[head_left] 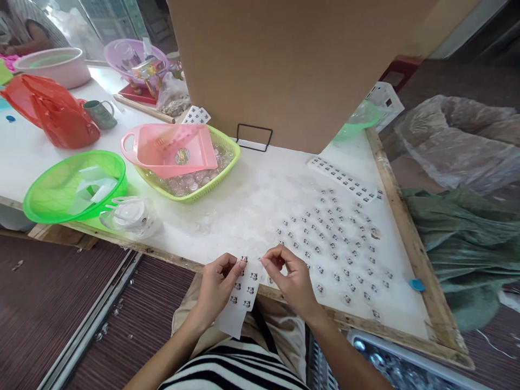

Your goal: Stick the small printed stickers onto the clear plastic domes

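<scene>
Between its thumb and bent fingers, my left hand (217, 284) grips a white sticker sheet (247, 291) printed with small black-and-white panda faces. The sheet hangs over the table's front edge above my lap. Just right of it, my right hand (294, 279) is closed in a pinch, with a tiny dark-marked sticker (259, 259) at its fingertips. Beyond and to the right of that hand, many small clear round pieces (333, 246) bearing panda faces lie spread on the white tabletop (260, 200). Another panda sticker strip (343, 180) lies behind them.
A pink scoop (170, 149) rests on a yellow-green basket (227, 162) of clear pieces. Left are a green basket (34, 197), a clear plastic container (130, 214), a red bag (54, 116) and a mug (101, 115). A large cardboard box (284, 70) stands behind. Wooden edging (410, 233) borders the table.
</scene>
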Demonstrator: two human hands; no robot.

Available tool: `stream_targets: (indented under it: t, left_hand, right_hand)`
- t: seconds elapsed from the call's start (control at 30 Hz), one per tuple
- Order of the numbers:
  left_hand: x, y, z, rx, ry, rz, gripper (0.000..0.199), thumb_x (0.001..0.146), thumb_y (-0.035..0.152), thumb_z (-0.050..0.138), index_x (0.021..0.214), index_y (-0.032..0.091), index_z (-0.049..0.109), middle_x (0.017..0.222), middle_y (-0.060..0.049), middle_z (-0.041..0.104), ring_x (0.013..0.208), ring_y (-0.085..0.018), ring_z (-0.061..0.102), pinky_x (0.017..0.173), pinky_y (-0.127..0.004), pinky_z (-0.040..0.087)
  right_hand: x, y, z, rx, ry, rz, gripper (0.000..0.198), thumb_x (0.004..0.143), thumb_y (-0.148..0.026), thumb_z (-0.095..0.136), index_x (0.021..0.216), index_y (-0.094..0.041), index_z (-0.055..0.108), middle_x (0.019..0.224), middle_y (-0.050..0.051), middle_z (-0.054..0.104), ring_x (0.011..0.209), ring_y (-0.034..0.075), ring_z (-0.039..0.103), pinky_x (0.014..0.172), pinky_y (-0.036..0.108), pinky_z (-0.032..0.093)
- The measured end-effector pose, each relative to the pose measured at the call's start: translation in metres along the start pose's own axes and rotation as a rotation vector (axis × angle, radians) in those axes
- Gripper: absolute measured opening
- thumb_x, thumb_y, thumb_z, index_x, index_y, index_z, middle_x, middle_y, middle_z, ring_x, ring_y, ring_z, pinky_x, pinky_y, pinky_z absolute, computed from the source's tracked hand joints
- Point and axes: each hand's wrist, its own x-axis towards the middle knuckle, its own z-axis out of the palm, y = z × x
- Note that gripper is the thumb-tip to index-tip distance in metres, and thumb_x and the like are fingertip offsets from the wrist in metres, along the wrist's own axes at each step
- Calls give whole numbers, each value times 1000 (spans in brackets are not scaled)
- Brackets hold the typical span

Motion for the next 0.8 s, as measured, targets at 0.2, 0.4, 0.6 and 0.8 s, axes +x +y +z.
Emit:
stream_targets:
  t: [0.2,0.4,0.6,0.8]
  left_hand:
    - [-1,2,0,135,-8,58,38,91,44,60,67,16,53,59,4,45,56,-9,39,52,-21,31]
    - [-3,2,-1,178,-35,52,36,91,44,59,69,16,54,60,4,46,56,-10,39,53,-21,31]
    - [-1,1,-4,200,-46,57,36,93,45,56,70,17,53,62,4,43,57,-10,37,54,-22,30]
    - [-2,-3,-9,179,-20,44,37,92,46,57,69,17,53,60,4,42,56,-10,37,53,-22,29]
  right_hand:
    - [8,-2,13,145,-80,83,33,87,-27,65,118,-26,52,88,-1,62,85,17,57,85,34,41]
    - [10,-6,18,298,-71,96,32,86,-24,65,111,-26,46,82,-3,60,80,17,58,84,35,42]
    - [37,22,-15,246,238,48,39,81,-28,69,109,-26,42,82,-2,63,80,17,58,78,34,43]
    - [46,78,-27,-38,49,245,37,74,-33,63,104,-23,43,75,-1,64,68,18,60,65,32,44]
